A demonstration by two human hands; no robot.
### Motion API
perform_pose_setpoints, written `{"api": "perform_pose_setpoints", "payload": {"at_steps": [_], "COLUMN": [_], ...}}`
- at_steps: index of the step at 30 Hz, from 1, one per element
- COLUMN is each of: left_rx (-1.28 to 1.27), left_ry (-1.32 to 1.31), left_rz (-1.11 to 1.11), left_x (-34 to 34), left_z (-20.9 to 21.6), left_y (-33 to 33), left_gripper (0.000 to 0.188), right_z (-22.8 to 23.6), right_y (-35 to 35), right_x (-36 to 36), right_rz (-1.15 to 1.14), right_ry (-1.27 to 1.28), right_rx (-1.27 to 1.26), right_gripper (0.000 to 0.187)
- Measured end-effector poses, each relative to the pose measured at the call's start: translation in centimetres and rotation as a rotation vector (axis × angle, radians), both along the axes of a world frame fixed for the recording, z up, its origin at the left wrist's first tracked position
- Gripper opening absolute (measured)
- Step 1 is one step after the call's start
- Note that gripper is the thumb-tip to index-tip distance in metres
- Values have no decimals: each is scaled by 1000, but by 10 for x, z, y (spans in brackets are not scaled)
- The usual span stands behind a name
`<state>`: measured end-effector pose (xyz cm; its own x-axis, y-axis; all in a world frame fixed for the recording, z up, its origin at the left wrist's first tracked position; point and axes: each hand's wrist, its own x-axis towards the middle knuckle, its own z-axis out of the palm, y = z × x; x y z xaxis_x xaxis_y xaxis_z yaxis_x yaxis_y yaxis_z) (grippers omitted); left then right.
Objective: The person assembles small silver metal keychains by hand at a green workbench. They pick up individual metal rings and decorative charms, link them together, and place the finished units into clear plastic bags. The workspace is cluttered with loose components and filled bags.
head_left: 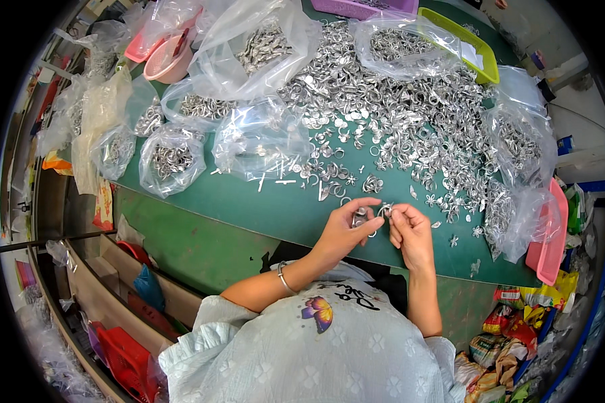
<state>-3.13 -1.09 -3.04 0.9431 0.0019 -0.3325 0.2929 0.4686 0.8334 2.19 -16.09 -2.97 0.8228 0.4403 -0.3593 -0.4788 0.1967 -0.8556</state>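
Near the front edge of the green table, my left hand (343,232) is closed around several silver-coloured metal rings (359,216), which show between thumb and fingers. My right hand (412,234) pinches a small silver ring (384,210) at the left hand's fingertips; its exact shape is too small to make out. Just beyond my hands lies a small cluster of rings (372,183). A wide heap of loose silver rings and flower-shaped pieces (410,127) spreads over the far and right parts of the table.
Clear plastic bags of metal pieces stand at the left, including one bag (173,161), and at the right, another bag (517,151). A pink basket (167,62) sits far left, a green tray (489,64) far right, a pink tray (550,245) at the right edge.
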Motion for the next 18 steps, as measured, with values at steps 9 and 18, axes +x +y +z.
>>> {"api": "perform_pose_setpoints", "payload": {"at_steps": [9, 18], "left_rx": [735, 739], "left_ry": [-359, -460], "left_rz": [52, 89], "left_x": [9, 13], "left_z": [0, 6], "left_y": [2, 4], "left_gripper": [28, 25], "right_z": [14, 7], "right_y": [13, 19], "right_x": [-13, -13], "right_rz": [4, -148], "right_ry": [-184, -125], "right_rx": [-184, -38], "right_gripper": [11, 13]}}
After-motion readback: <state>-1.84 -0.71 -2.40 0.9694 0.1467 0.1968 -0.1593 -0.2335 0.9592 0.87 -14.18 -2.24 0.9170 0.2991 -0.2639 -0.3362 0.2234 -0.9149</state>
